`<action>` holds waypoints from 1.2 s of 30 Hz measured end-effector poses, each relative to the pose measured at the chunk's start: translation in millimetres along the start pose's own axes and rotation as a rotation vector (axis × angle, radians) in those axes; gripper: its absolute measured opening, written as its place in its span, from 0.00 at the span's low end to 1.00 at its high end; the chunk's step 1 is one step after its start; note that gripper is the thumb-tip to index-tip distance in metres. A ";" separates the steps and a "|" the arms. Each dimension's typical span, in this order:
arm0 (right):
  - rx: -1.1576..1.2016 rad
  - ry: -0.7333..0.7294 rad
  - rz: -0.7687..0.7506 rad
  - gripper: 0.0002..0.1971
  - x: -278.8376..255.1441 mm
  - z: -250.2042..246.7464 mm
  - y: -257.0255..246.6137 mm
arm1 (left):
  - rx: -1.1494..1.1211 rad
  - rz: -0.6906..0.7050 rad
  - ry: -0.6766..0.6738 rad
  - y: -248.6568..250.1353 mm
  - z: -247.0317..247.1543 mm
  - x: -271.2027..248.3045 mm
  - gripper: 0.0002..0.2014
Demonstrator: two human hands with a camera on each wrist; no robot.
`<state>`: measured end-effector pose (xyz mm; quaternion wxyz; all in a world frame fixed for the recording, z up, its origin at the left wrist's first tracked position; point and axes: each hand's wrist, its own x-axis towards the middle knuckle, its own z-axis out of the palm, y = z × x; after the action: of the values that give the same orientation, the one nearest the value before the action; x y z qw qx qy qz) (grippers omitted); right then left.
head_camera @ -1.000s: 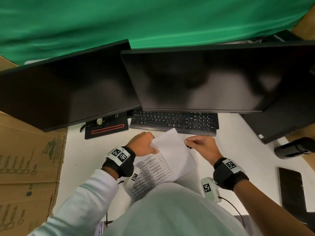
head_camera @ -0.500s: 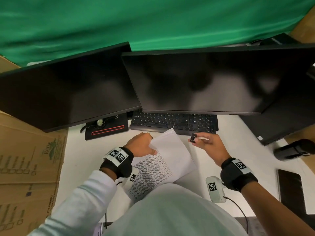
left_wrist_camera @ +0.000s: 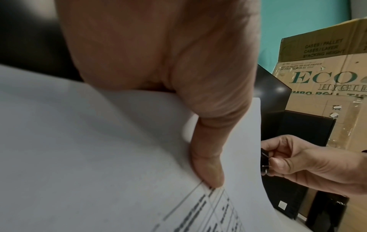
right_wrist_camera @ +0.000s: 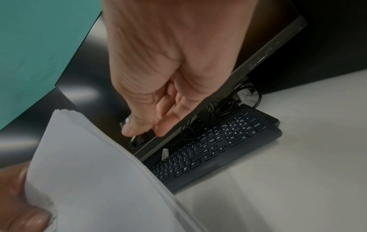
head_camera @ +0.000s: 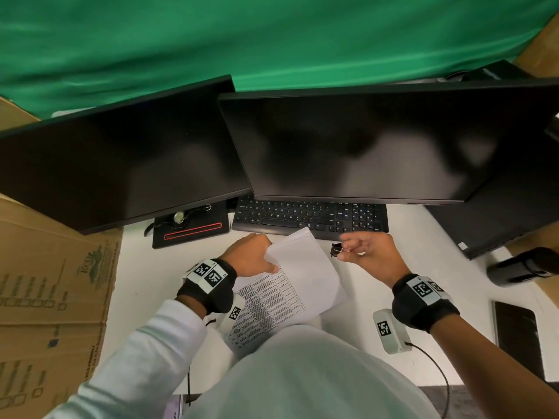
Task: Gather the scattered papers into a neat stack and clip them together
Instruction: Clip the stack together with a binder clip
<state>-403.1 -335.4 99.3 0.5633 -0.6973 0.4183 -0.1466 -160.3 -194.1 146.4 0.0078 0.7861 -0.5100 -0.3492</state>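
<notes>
Papers (head_camera: 305, 267) already gathered and held up off the table (head_camera: 145, 282), tilted, long axis running from the lap up toward the keyboard (head_camera: 311, 217). Left hand (head_camera: 249, 255) gripping the stack by its left edge near the top, thumb pressed flat on the upper sheet in the left wrist view, grip closed tight on the paper. Right hand (head_camera: 367, 252) pinching a small black binder clip (head_camera: 336, 249) by its wire handles between thumb and fingertips, clip body pointing left at the stack. Key relation: clip sitting just beside the right edge of the papers near the top corner, apart from it, not yet touching as far as the head view shows. In the left wrist view only a sliver of the clip peeks out past the paper edge. Can't tell whether the clip mouth is squeezed open yet. So probably a short sideways push to the left needed, mouth lined up with the edge rather than across it. Risk looks like the sheets fanning at that free corner, since the holding grip is on the opposite side.
</notes>
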 end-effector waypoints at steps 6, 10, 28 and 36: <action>-0.077 0.024 0.008 0.18 2.6 -0.1 -1.8 | 0.029 0.006 0.005 0.3 -0.5 -0.9 0.16; -0.187 -0.013 -0.026 0.13 3.5 2.1 -2.6 | 0.088 0.012 0.022 0.1 1.0 -0.8 0.18; -0.206 -0.097 -0.038 0.19 -1.2 8.8 -22.2 | 0.181 0.045 0.019 -3.3 -9.5 -0.8 0.23; -0.313 -0.148 -0.119 0.12 3.0 15.2 -22.7 | 0.194 0.058 0.015 -5.3 -11.4 -2.8 0.25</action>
<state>-381.6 -327.2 114.2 0.4675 -0.8088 0.3514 -0.0612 -150.4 -193.2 154.6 -0.0542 0.7708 -0.5637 -0.2918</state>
